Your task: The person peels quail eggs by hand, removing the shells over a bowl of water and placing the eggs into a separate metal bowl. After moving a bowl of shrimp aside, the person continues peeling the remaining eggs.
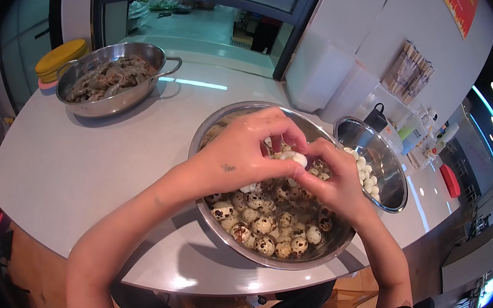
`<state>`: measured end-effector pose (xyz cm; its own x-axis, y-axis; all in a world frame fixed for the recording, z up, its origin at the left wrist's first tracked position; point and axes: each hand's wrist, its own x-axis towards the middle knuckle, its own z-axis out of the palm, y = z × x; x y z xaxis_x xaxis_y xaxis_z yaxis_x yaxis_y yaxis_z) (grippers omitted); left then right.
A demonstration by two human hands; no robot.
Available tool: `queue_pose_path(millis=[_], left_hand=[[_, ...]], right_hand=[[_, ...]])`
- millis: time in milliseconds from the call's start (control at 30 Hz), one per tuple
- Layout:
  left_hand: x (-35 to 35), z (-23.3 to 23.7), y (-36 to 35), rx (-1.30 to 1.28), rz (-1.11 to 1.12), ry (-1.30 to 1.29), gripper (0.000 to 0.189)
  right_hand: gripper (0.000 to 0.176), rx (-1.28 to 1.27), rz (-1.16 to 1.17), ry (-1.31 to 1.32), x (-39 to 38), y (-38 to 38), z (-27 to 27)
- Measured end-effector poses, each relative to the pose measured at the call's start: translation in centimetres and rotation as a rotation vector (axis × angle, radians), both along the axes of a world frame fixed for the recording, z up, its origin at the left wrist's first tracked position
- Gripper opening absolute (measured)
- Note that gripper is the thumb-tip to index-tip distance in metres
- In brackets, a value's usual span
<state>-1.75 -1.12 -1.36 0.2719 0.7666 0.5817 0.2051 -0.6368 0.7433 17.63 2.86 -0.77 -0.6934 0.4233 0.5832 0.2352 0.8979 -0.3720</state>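
Over the middle of the largest bowl, one quail egg (296,157), white and mostly shelled, pinched between the fingertips of both hands. Left hand (245,154) arched over it from the left, back turned up, fingers curled down and closed on the egg, one small dark mark near the wrist. Right hand (332,184) opposite, thumb and forefinger closed on the same egg, remaining fingers tucked under. Fingertips of the two hands touching around the egg. Both forearms bare, rising from the bottom edge and meeting above the bowl, wrists bent inward

Beneath, one wide steel bowl (274,264) heaped with speckled eggs (263,225), well over twenty in sight, more hidden under the hands. Just beside its right rim, a second, smaller steel bowl (379,147) with about a dozen peeled white eggs (367,176) along its near side. Far left, well apart, a third steel bowl (110,103) with two handles, filled with greyish shrimp (107,76); behind it, one stack of yellow plates (61,56). All three bowls on one pale curved surface (77,166). At the back right, two white containers (321,71) against the wall
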Motion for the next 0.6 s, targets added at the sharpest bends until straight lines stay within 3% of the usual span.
queue_pose_path(millis=[200,600], left_hand=[[-0.13,-0.18,0.31,0.048,0.022,0.118,0.018],[-0.28,-0.08,0.27,-0.100,0.012,-0.032,0.013]], right_hand=[[0.027,-0.014,-0.010,0.009,-0.06,-0.10,-0.02],[0.027,-0.037,0.011,0.017,-0.07,0.01,-0.02]])
